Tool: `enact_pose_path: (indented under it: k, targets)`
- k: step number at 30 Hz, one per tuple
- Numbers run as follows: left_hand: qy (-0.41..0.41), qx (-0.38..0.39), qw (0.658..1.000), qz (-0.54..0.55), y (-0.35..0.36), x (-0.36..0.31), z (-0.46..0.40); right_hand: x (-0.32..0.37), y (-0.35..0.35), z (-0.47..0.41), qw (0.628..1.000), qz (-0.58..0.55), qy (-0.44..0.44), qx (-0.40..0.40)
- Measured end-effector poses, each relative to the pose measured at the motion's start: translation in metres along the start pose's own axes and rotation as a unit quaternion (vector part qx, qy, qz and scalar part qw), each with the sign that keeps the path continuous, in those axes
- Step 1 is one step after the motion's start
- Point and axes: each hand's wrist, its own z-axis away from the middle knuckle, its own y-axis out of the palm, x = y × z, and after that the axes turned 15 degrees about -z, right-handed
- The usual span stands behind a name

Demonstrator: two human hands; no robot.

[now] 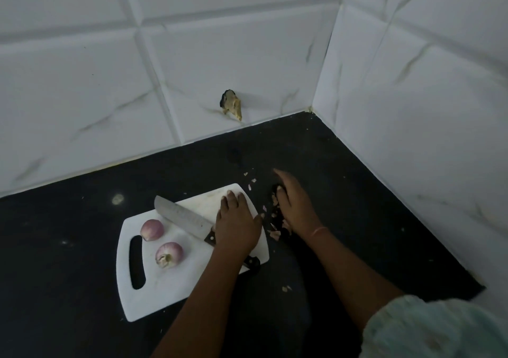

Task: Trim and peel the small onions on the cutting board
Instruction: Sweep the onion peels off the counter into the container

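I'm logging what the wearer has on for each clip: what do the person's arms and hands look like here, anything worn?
Both forearms are bare, with no gloves on the left hand or the right hand. A thin orange-pink band circles the right wrist. A pale, light green sleeve of textured fabric shows at the lower right, covering the right upper arm. No rings or watch are discernible in the dim light.

You face a corner of white marbled wall tiles [220, 55] in dim light. Below them lies a black table [343, 178]. One tile shows a broken hole [231, 104].

black counter [343, 165], white tiles [220, 55], perhaps wall hole [231, 105]
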Motion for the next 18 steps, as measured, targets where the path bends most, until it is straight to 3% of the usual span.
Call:
enact_pose_path:
  k: [3, 7, 18]
  targets:
    - [-0.022, -0.002, 0.999, -0.03, 0.003, -0.005, -0.004, 0.006, 0.021, -0.049, 0.993, 0.081, -0.007, 0.082]
    - [-0.03, 0.007, 0.999, -0.035, 0.007, -0.004, -0.011, 0.005, 0.043, -0.069, 0.951, 0.209, -0.036, 0.223]
    - [-0.017, 0.011, 0.999, -0.025, 0.011, 0.004, -0.008, 0.002, -0.002, 0.017, 0.935, 0.242, -0.069, 0.252]
